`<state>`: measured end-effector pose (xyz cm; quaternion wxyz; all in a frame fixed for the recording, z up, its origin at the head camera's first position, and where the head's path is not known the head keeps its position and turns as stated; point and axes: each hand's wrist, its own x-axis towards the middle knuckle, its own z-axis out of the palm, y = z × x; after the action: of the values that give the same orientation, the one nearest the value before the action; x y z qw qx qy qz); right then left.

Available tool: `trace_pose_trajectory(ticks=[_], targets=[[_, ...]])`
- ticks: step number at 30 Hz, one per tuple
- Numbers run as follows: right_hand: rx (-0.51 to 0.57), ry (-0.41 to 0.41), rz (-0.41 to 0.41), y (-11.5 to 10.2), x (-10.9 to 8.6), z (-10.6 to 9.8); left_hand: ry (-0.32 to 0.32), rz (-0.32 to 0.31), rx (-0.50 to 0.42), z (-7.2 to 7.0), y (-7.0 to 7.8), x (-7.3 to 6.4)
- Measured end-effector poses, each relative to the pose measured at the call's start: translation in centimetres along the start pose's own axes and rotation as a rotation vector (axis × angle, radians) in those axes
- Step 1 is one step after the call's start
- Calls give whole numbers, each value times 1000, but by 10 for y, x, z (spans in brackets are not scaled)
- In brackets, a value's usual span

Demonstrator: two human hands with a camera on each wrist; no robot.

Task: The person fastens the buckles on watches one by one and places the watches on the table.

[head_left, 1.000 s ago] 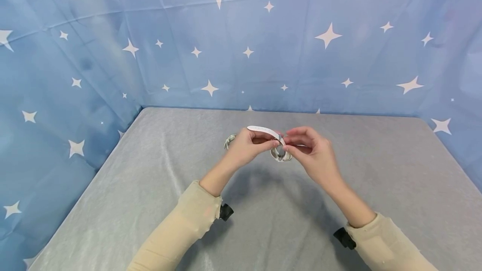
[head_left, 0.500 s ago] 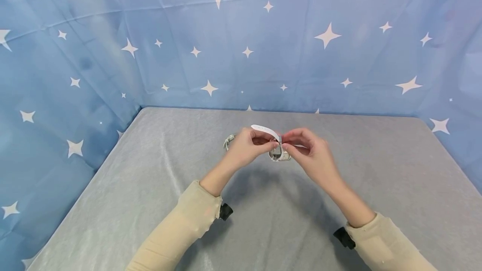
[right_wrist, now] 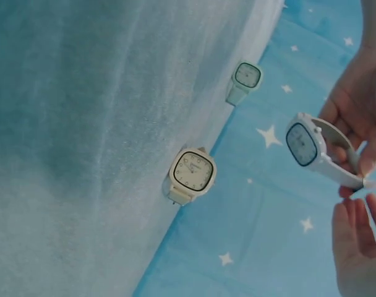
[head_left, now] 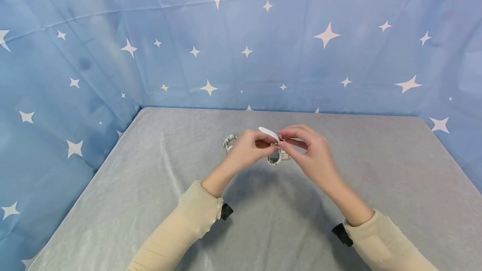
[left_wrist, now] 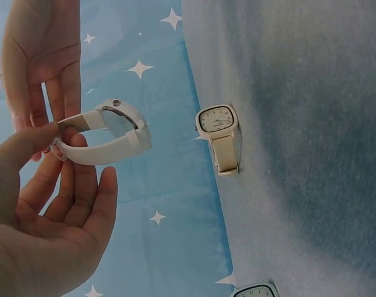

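Note:
A white wristwatch (head_left: 274,160) hangs from my two hands over the table, its strap bent into a loop. My left hand (head_left: 246,149) pinches the strap near the buckle between thumb and fingers. Opposite it, the thumb and fingertips of my right hand (head_left: 309,147) grip the strap by the same joint. A free strap end (head_left: 266,131) sticks up to the left between the hands. In the right wrist view the dial of the white watch (right_wrist: 301,145) faces the camera. Fingers partly hide the buckle.
On the grey table (head_left: 180,221) a beige watch (left_wrist: 216,120) lies just beyond my hands. Farther left is a pale green watch (right_wrist: 247,75), partly behind my left hand in the head view. A blue star-print cloth (head_left: 226,32) hangs behind the table.
The strap's free end has shifted right, and less of it sticks out. The watch's loop has turned and moved slightly left and down. The right fingers have moved slightly left over the strap.

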<state>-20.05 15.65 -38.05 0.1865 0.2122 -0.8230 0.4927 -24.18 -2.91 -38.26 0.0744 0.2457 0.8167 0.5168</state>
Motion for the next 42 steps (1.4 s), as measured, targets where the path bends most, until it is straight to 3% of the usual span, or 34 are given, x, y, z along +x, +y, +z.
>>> trace_pose_trajectory(ticks=[9,19,26,33,37,42], targets=[[-66,-26,-33,0,0,2,-34,24,66,1,-1,-1],[-128,-12,-40,1,-1,3,-49,37,67,3,-3,-1],[-14,12,40,4,0,2,-48,29,-27,5,-4,-1],[14,26,131,5,-1,-1,-53,-38,-91,3,-4,-1],[32,25,173,5,-1,-2,-70,-73,-85,2,-6,-2],[63,27,208,6,-1,-3,-85,-73,-66,2,-9,-3]])
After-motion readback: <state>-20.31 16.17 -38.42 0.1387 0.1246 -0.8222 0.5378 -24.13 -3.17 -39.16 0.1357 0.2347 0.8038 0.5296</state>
